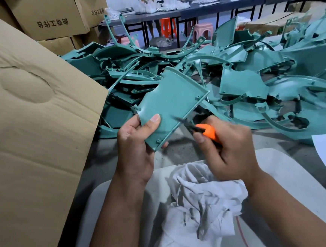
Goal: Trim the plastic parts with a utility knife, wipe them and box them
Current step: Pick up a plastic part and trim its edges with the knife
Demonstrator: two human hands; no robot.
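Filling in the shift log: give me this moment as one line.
step: trimming | left hand: holds teal panel | right hand: grips utility knife, blade at panel edge | rag: in lap, unused | boxing: not yet

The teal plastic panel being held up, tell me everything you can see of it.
The teal plastic panel is a flat, roughly rectangular piece of matte moulded plastic with a raised rim and small tabs along its right edge and a notch in its left edge. It is held tilted above the table, in front of a pile of similar teal parts. The left hand grips its lower end, thumb pressed on the face. The dark blade of an orange utility knife, held by the right hand, meets its right edge.
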